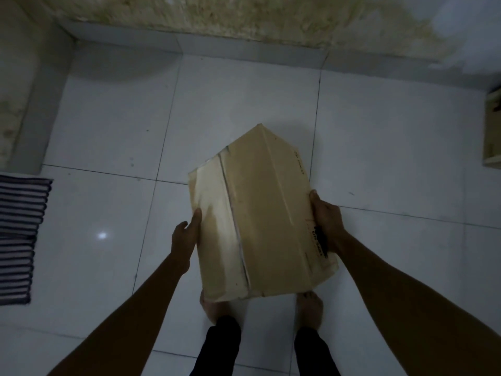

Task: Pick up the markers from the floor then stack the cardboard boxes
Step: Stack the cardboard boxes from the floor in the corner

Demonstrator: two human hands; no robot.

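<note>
I hold a closed tan cardboard box (260, 213) above the white tiled floor (108, 131), one corner pointing away from me. My left hand (187, 237) lies flat against the box's left side, fingers straight and pointing forward. On the box's right edge, near a black printed label, my right hand (325, 221) grips with the thumb on top and the fingers hidden underneath. Part of a second cardboard box (493, 131) shows at the right edge of the view. No markers are in view.
A striped mat (19, 240) lies on the floor at the left edge. A stained wall (244, 20) and its grey skirting run along the far side, meeting a corner at the far left. My bare feet (309, 308) stand just under the box's near end.
</note>
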